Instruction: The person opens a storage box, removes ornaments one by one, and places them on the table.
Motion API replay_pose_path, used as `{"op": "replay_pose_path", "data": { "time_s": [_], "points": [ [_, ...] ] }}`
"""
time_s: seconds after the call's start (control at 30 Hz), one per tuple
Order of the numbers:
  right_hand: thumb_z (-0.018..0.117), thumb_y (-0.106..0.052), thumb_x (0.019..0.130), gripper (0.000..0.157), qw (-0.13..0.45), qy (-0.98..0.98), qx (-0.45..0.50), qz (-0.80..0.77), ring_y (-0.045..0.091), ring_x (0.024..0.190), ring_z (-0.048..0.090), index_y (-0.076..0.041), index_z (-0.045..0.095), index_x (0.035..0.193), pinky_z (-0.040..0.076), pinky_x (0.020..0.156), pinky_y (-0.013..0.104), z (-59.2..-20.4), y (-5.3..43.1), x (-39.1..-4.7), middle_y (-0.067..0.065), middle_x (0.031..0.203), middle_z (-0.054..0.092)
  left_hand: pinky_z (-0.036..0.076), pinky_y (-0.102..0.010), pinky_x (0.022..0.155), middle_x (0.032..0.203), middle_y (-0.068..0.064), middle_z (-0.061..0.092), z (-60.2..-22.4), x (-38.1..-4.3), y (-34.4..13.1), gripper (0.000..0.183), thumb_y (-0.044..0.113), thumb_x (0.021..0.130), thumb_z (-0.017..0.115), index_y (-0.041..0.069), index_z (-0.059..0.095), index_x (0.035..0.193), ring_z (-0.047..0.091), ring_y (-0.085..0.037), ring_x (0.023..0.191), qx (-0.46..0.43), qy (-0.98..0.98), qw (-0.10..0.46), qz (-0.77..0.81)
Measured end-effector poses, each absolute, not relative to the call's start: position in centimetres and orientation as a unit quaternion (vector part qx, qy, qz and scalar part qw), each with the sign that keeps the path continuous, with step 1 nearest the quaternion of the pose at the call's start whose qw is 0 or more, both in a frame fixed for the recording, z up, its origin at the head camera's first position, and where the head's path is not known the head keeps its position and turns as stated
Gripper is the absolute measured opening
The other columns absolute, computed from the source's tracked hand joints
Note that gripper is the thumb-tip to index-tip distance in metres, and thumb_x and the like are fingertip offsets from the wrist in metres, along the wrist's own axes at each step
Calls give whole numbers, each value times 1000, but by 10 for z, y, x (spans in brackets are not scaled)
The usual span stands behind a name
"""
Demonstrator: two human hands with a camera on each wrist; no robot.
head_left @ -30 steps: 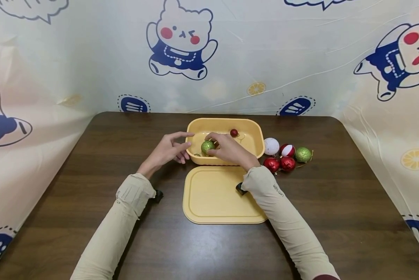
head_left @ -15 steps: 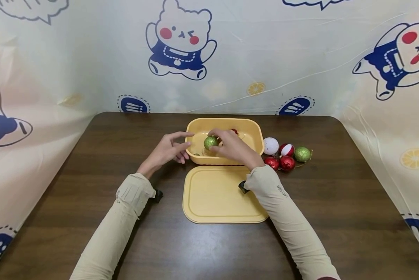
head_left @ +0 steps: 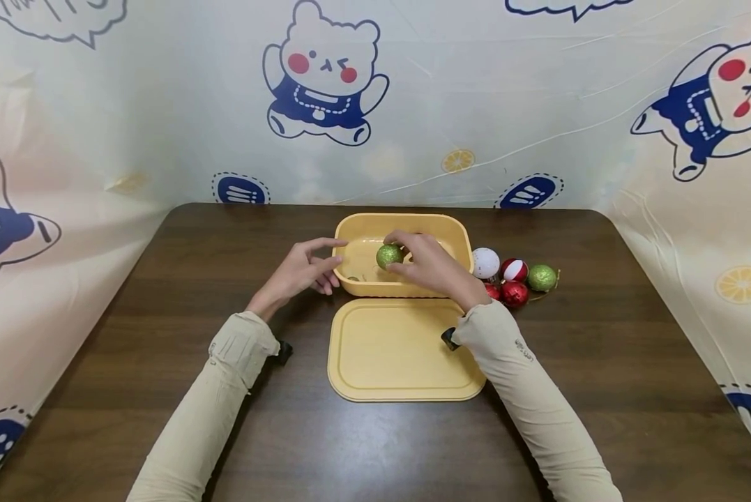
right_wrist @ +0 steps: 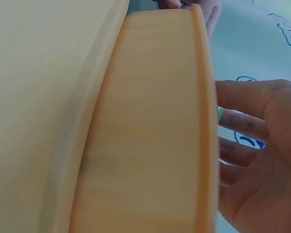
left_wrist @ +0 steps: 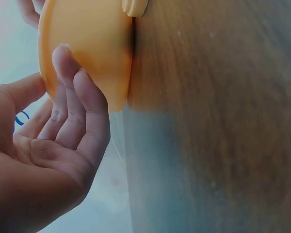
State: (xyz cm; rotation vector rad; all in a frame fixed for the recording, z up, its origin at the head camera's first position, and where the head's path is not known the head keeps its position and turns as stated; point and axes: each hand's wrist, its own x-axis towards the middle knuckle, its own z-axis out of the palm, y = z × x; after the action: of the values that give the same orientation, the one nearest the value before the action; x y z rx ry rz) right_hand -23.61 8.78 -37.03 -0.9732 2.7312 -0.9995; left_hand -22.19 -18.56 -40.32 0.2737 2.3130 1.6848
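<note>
A glittery green Christmas ball (head_left: pixel 389 257) is pinched between the thumb and fingers of my right hand (head_left: pixel 434 265), inside the yellow box (head_left: pixel 406 289). In the right wrist view, only a sliver of the ball (right_wrist: pixel 219 114) shows past the box's rim; that hand's palm faces the box wall. At the box's left end, my left hand (head_left: pixel 301 268) has its fingers loosely extended and its thumb at the rim. The left wrist view shows the fingers (left_wrist: pixel 89 109) relaxed beside the outer wall. A small green bit (head_left: pixel 353 279) lies in the box's front left corner.
Right of the box sit a white ball (head_left: pixel 485 263), a red-and-white ball (head_left: pixel 514 270), a red ball (head_left: pixel 514 294), another red one partly hidden by my right wrist, and a green ball (head_left: pixel 542 277). The flat yellow lid (head_left: pixel 400 352) lies in front of the box.
My right hand has moved a little to the right inside the box with the green ball in its grip, now hiding the small red ball there. The left hand has stayed put.
</note>
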Motion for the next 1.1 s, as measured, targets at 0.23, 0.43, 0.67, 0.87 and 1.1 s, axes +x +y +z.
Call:
{"op": "replay_pose_path", "data": {
  "time_s": [0.23,0.43,0.67,0.87,1.1],
  "points": [
    [73,-16,92,41,18,895,-322,-309,23,104,62,-3,60,128,52,90,40,-362,100,-229,10,117,65,59,-40,58,73,-21,67,-403,-222,-186,46,22,100,62,10,52,144,64,-21,55,99,797,130,582],
    [73,-14,92,39,1,895,-324,-308,23,101,63,-2,60,127,52,90,43,-356,112,-224,10,116,66,59,-37,57,73,-22,67,-402,-221,-186,46,23,100,62,11,52,144,64,-21,55,102,795,128,584],
    [73,-15,93,42,-14,900,-318,-298,25,103,62,-1,59,130,52,92,46,-348,127,-218,12,119,66,59,-36,57,74,-23,67,-404,-222,-187,47,22,101,62,9,51,144,64,-21,55,107,795,126,584],
    [73,-17,93,42,-18,908,-306,-286,24,103,62,-3,59,130,51,93,45,-342,137,-213,10,121,65,58,-35,55,73,-23,67,-403,-220,-187,44,20,101,61,10,52,143,64,-21,54,105,793,125,587],
    [73,-16,92,42,-33,912,-293,-285,24,102,62,-5,59,130,52,92,45,-336,150,-206,10,118,66,58,-34,55,73,-22,67,-403,-220,-186,44,17,102,60,9,52,144,63,-22,54,105,790,129,589]
  ]
}}
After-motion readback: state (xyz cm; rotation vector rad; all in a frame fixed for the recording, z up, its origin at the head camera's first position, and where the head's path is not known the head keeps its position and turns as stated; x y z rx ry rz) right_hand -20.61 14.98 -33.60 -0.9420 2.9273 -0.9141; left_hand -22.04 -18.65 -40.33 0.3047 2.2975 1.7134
